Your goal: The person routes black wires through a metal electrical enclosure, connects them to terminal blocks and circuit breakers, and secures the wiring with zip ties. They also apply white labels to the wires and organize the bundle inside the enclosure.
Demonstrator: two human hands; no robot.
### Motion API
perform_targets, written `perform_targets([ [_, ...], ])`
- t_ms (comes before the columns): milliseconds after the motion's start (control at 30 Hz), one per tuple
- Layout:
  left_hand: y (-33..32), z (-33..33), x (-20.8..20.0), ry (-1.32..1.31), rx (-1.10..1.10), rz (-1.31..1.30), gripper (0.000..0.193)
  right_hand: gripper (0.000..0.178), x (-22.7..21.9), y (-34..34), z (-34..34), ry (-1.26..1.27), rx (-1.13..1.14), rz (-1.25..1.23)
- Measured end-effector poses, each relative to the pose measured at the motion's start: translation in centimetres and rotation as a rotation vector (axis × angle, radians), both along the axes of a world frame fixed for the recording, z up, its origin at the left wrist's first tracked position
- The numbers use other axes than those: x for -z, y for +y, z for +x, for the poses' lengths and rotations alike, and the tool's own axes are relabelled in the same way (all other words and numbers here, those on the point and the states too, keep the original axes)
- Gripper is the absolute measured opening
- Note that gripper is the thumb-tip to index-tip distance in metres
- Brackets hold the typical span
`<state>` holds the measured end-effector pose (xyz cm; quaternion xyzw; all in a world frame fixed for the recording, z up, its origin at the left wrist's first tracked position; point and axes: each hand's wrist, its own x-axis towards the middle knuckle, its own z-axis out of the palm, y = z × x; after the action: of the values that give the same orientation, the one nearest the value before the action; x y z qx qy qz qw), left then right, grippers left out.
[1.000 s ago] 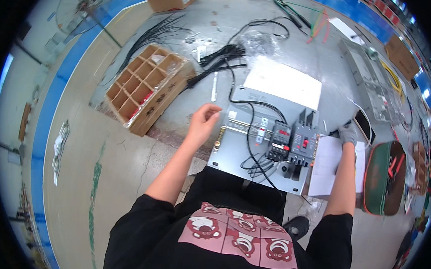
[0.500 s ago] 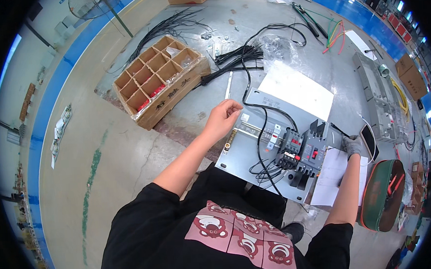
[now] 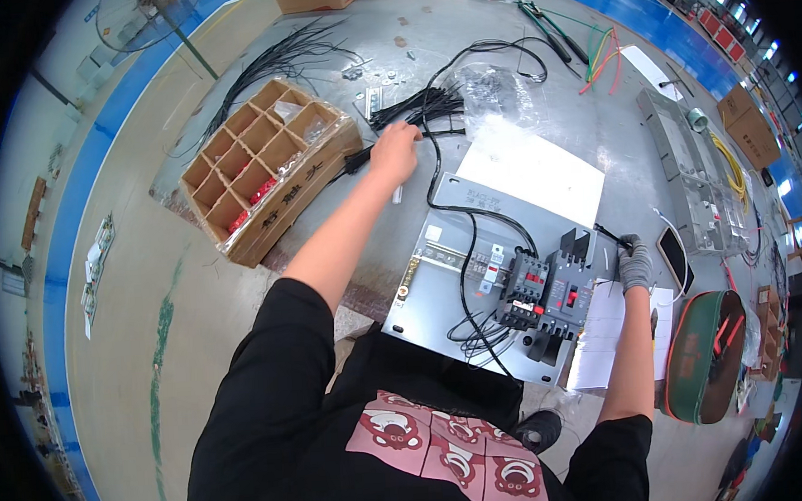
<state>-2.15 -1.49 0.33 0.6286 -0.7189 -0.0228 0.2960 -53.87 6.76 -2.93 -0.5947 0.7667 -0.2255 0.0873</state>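
Observation:
My bare left hand (image 3: 396,153) is at the near edge of a bundle of black cable ties (image 3: 430,106), its fingers bent together. What lies between its fingertips is hidden. My right hand (image 3: 635,264), in a grey glove, is closed round a slim black stick-like thing (image 3: 611,236) beside the metal mounting plate (image 3: 430,290). On that plate sit a black contactor (image 3: 524,289), a larger black circuit breaker (image 3: 568,293) and a small white rail-mounted part (image 3: 494,268). A black cable (image 3: 466,261) runs across the plate, with loose coils of thin wire (image 3: 485,335) near its front edge.
A divided wooden box (image 3: 276,207) stands left of my left hand. White paper (image 3: 533,171) lies behind the plate, printed sheets (image 3: 597,349) by its right side. Farther right are a phone (image 3: 674,256), a green container (image 3: 697,353) and grey enclosures (image 3: 678,163). Long-handled cutters (image 3: 548,30) lie far back.
My left hand has moved away from the plate's far left corner, forward and left to the cable ties. My right hand stays beside the plate with the black thing; the whole view has shifted slightly.

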Motion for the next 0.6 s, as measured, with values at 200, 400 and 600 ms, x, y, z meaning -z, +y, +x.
perform_targets([
  [200, -4.0, -1.0, 1.6, -0.408, -0.038, -0.067, 0.011, 0.017, 0.1, -0.4, -1.0, 0.120, -0.029, -0.024],
  [400, -3.5, -0.5, -3.9, -0.548, -0.096, 0.129, 0.009, 0.017, 0.0, -0.5, -0.6, 0.221, -0.014, 0.000],
  [600, 2.4, 5.1, -9.9, -0.422, -0.165, 0.234, 0.020, 0.015, -3.1, -2.0, 2.2, 0.366, -0.032, -0.061],
])
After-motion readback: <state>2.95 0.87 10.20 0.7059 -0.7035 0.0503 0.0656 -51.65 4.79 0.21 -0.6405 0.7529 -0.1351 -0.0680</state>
